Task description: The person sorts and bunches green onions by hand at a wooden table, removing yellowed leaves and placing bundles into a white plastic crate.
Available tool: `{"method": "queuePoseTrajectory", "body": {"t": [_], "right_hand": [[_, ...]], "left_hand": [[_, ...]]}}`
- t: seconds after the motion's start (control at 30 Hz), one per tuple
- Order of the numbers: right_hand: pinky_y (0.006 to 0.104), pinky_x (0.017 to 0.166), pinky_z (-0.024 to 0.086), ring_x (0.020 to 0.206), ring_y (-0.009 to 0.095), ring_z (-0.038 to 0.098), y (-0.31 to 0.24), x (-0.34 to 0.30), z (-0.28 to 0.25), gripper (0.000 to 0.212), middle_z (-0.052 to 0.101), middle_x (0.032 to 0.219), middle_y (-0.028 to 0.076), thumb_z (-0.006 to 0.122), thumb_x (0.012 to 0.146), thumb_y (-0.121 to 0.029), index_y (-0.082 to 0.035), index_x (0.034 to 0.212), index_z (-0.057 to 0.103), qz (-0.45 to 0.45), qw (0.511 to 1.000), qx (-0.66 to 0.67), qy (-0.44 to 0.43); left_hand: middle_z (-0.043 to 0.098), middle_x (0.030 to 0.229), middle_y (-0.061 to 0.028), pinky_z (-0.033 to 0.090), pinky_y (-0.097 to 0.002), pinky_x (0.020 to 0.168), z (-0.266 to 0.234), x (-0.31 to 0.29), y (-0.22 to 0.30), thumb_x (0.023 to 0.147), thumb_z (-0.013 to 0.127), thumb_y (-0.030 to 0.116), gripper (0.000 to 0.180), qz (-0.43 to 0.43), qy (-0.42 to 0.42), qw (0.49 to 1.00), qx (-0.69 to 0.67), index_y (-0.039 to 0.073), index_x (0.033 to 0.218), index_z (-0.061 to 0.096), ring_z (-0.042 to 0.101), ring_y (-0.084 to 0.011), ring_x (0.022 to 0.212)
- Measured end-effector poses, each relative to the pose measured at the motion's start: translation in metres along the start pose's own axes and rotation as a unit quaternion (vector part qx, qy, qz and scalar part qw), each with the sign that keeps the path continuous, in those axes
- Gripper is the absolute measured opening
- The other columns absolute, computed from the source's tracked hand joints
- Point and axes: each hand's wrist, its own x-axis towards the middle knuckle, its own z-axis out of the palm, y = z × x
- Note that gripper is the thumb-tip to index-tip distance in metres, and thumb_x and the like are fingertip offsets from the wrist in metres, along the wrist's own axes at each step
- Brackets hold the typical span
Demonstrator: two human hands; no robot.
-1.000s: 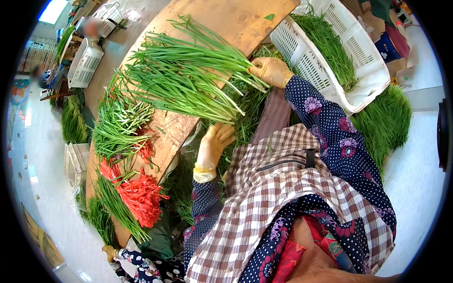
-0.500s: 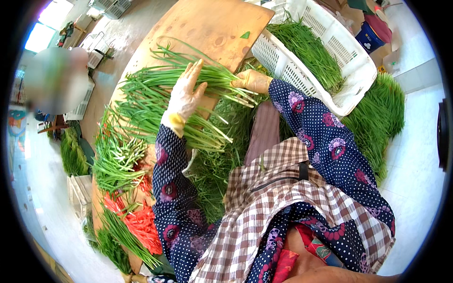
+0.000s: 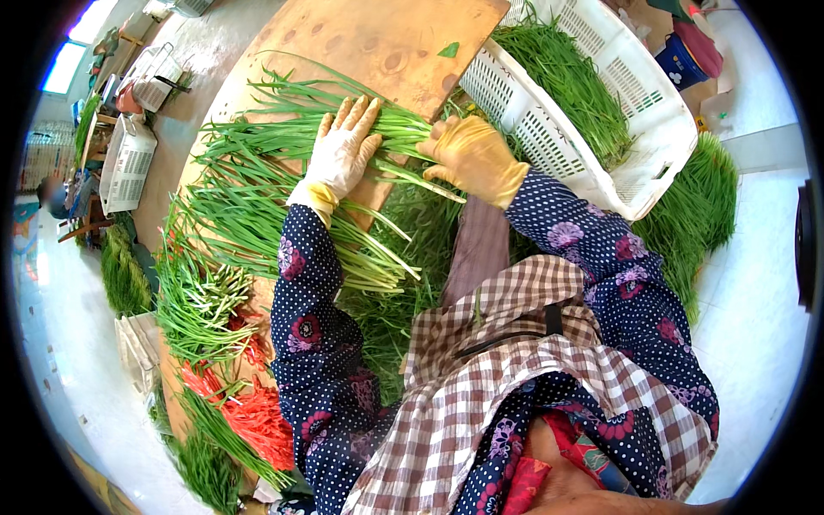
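Head view: left hand [image 3: 343, 148], in a pale glove with a yellow cuff, center-left of upper frame, open, palm down, fingers slightly spread, laid on a bunch of long green stalks [image 3: 283, 139]. Right hand [image 3: 474, 156], yellow glove, upper center, fingers curled at the cut ends of the same bunch; can't tell if it grips them or only touches. Bunch lies on the wooden table [image 3: 378, 39], leafy tips toward frame left, pale ends toward center, some sticking out past the table edge. More loose stalks overlap just below the left hand.

Left of frame, lower: shorter pile of stalks [image 3: 202, 313] on the table, then a heap of red ties [image 3: 257, 421] beside another green bunch [image 3: 227, 433]. Upper right: white slotted crate [image 3: 657, 129], tilted in frame, with green stalks inside; big green heap [image 3: 691, 219] just beside it, right. Small leaf scrap [image 3: 448, 50] near the table's top right corner. Blue bucket [image 3: 678, 62], far upper right.
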Motion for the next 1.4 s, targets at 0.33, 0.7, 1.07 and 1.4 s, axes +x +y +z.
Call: {"method": "queuePoseTrajectory", "body": {"t": [0.33,0.7,1.07,1.4], "right_hand": [[0.0262,0.06,0.049,0.064,0.012,0.055,0.005,-0.055,-0.075,0.012,0.055,0.074,0.005,0.059,0.082,-0.014,-0.003,0.078,0.059,0.303,0.85,0.43,-0.04],[0.0338,0.068,0.048,0.071,0.023,0.061,-0.031,0.007,0.005,0.025,0.063,0.075,0.01,0.061,0.078,-0.03,-0.007,0.087,0.062,0.248,0.924,0.198,-0.211],[0.026,0.053,0.048,0.064,0.012,0.06,-0.04,-0.07,-0.122,0.005,0.064,0.077,0.006,0.065,0.076,-0.009,-0.005,0.079,0.063,0.19,0.79,0.502,-0.296],[0.0321,0.045,0.046,0.052,0.02,0.057,0.033,-0.132,-0.068,0.009,0.055,0.062,0.006,0.061,0.073,-0.013,-0.007,0.067,0.058,-0.017,0.96,0.002,-0.279]], "left_hand": [[0.03,0.141,-0.0102,0.015,-0.0449,0.107,0.009,-0.003,-0.001,0.091,0.041,0.036,0.052,-0.009,-0.007,1.0,-0.012,0.016,0.137,0.029,0.023,-0.0284,0.132],[0.028,0.142,-0.0095,0.014,-0.0448,0.107,0.005,0.004,0.001,0.091,0.039,0.037,0.053,-0.006,-0.012,1.0,-0.017,0.016,0.138,0.027,0.021,-0.029,0.133],[0.032,0.139,-0.01,0.018,-0.0455,0.106,0.014,0.006,0.003,0.09,0.042,0.034,0.052,0.004,0.016,1.0,-0.012,0.015,0.137,0.029,0.025,-0.0291,0.131],[0.034,0.138,-0.0133,0.019,-0.0451,0.105,-0.004,0.009,0.002,0.089,0.045,0.036,0.055,0.014,-0.002,0.998,-0.056,0.011,0.136,0.031,0.027,-0.031,0.129]]}}
